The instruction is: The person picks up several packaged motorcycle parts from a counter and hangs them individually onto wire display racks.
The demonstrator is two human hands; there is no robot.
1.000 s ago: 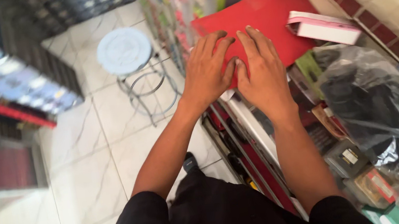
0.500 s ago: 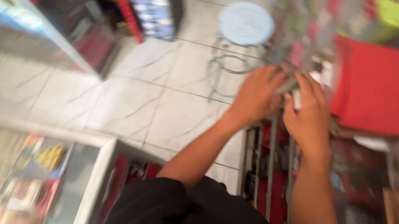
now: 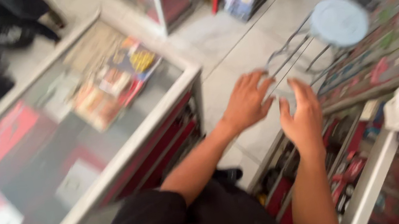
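Round pale-blue stool (image 3: 339,21) on wire legs — blurred, near both empty hands.

glass counter (image 3: 108,136) | magazines (image 3: 111,85) on top | tiled floor (image 3: 231,44) | stool (image 3: 334,23)

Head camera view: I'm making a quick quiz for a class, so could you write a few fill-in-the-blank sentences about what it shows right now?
1. Both the left hand and the right hand are held out with nothing in them, so they are ____.
2. The stool on the tiled floor has a seat whose shape is ____.
3. The display counter to the person's left has a top made of ____.

Missing words: empty; round; glass
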